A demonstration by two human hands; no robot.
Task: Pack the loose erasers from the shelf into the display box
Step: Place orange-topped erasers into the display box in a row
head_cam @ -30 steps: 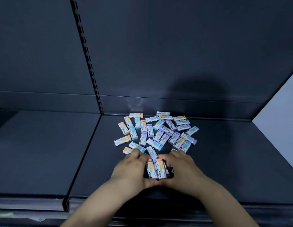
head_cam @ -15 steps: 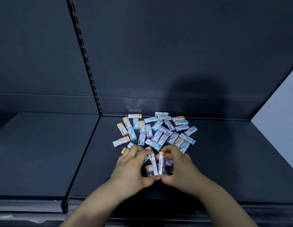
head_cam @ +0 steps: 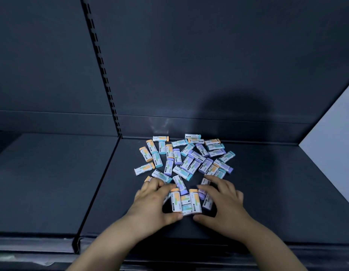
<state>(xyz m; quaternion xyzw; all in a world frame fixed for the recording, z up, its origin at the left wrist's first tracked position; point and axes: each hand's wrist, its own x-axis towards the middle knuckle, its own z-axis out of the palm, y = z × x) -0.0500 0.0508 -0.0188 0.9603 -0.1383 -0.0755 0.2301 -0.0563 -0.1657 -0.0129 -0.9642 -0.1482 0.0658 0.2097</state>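
Several loose erasers (head_cam: 186,159), white sleeves with orange, teal or purple ends, lie scattered at the back of the dark shelf (head_cam: 267,192). In front of them a small bunch of erasers (head_cam: 186,202) sits side by side, labels up, in a dark low display box (head_cam: 166,209) that is hard to make out against the shelf. My left hand (head_cam: 154,206) grips the bunch's left side, fingers curled over the far end and thumb at the near end. My right hand (head_cam: 224,202) rests with spread, fairly straight fingers over the right side, covering more erasers.
A slotted upright (head_cam: 103,75) divides this shelf bay from the left bay (head_cam: 48,182). The dark back panel (head_cam: 189,65) rises right behind the pile. A pale side wall (head_cam: 334,145) closes the right. The shelf's front lip (head_cam: 169,243) runs below my wrists.
The erasers held upright on edge between both hands now lie flat with labels up. My right hand's fingers have spread out over them.
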